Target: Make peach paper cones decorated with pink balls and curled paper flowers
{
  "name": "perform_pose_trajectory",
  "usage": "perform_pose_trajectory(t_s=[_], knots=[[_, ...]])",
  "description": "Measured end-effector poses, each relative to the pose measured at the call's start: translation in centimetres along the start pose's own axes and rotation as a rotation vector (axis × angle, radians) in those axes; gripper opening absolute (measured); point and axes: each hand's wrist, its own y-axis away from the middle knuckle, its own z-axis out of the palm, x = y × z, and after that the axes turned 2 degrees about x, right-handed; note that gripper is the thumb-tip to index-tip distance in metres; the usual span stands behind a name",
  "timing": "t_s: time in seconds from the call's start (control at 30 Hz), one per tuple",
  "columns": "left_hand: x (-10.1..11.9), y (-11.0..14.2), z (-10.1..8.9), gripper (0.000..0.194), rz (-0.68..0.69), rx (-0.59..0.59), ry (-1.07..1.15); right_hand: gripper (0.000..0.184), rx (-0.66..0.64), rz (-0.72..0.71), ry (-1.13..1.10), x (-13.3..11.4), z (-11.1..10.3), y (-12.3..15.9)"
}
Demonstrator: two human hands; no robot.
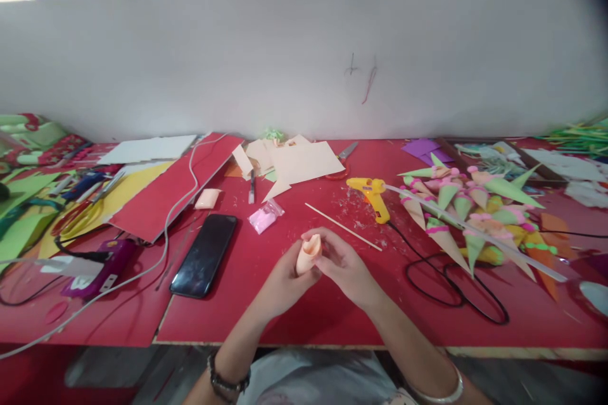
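A small rolled tube of peach-coloured paper or foam sheet (308, 255) is held up between both hands, its open end facing up. My left hand (285, 278) wraps its near left side, thumb across the front. Around the right side close the fingers and thumb of my right hand (346, 266). Just beyond the hands lie a thin wooden stick (342, 226) and a pink packet (266, 216). A yellow glue gun (371, 195) rests on its side to the right, with a long clear glue stick (475, 231) at its back.
Several pointed paper cones (468, 202) are heaped at the right. A black phone (204, 256) and a purple power strip (99, 271) lie left. Peach sheets (308, 161), scissors (346, 155) and a pen (251, 186) lie at the back. The glue gun's black cord (446, 272) loops across the red table (304, 326).
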Motion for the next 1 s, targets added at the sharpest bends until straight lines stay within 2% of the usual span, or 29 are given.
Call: perform_pose_trajectory(t_s=[0.27,0.43,0.5,0.57,0.67,0.77,1.0], knots=[[0.0,-0.2,0.1,0.026,0.027,0.034,-0.015,0.022,0.018,0.030,-0.023,0.2,-0.1,0.1],[0.2,-0.1,0.1,0.018,-0.091,0.007,0.048,0.023,-0.003,-0.004,-0.050,0.3,-0.5,0.1],[0.3,-0.1,0.1,0.017,-0.143,-0.037,0.107,0.028,0.063,-0.090,0.037,0.0,-0.5,0.2],[0.3,-0.1,0.1,0.023,-0.167,-0.061,0.155,0.029,0.152,-0.244,0.188,-0.5,-0.5,0.4],[0.5,-0.2,0.3,0.026,-0.166,-0.033,0.156,0.015,0.167,-0.428,0.503,-1.2,-0.6,0.7],[0.7,-0.2,0.4,0.023,-0.154,-0.006,0.121,0.009,0.123,-0.463,0.680,-1.4,-0.9,0.9],[1.2,-0.1,0.4,0.016,-0.107,-0.014,0.088,0.015,0.127,-0.547,0.783,-0.9,-0.9,1.1]])
